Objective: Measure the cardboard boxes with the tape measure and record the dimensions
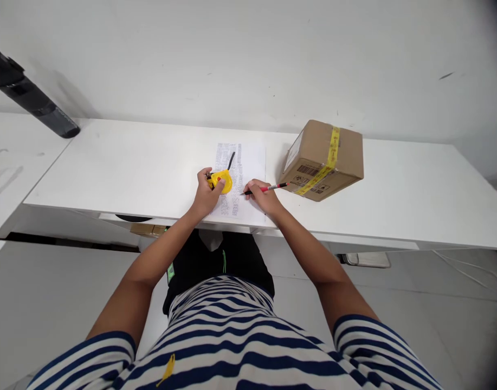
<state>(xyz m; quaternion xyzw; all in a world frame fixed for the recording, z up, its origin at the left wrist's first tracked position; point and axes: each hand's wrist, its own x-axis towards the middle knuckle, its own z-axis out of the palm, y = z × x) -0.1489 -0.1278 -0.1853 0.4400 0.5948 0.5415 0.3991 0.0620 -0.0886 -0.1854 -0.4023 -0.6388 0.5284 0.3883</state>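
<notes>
My left hand [206,194] is closed around a yellow tape measure [223,180] with a black strap, resting it on a printed sheet of paper [244,162] that lies on the white table [122,168]. My right hand [264,196] grips a red and black pen [268,188], its tip touching the sheet near the middle. The pen's far end points toward a cardboard box [322,158] sealed with yellow tape, which stands just right of the sheet.
A black cylindrical object [28,97] juts in from the upper left above a second white surface [12,162]. A white wall rises behind the table. Cables [468,271] lie on the grey floor at the right.
</notes>
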